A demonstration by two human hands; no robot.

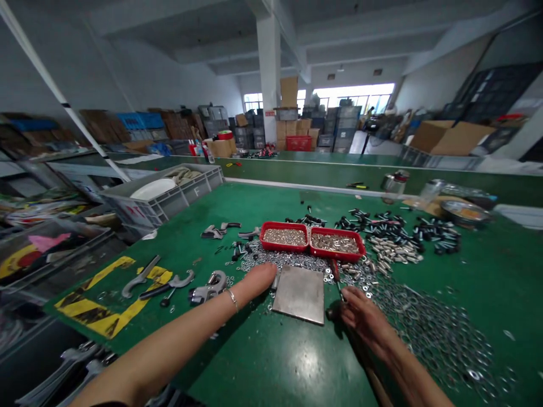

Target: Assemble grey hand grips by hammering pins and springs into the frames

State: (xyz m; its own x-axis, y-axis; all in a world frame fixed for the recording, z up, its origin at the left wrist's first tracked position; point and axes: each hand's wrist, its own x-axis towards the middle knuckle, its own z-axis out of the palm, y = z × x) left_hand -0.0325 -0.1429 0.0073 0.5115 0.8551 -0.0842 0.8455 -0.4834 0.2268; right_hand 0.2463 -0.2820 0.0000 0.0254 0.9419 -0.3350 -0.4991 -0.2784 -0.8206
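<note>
A flat, four-sided plate of grey metal (299, 295) lies on the green worktop (263, 362) between the hands, its face dull and faintly mottled, its edges straight. The left hand (263, 278) bends down just beside the plate's far left corner; its fingertips are hidden from me, so I cannot tell whether it grasps anything. The right hand (360, 314) curls near a slim, red-handled tool (335, 271), its grip equally unclear. Beyond stand two red rectangular trays (283, 247) of small metal parts (284, 237).

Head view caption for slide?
Left hand and right hand flank a squarish grey metal plate in front of two red rectangular trays.
</note>
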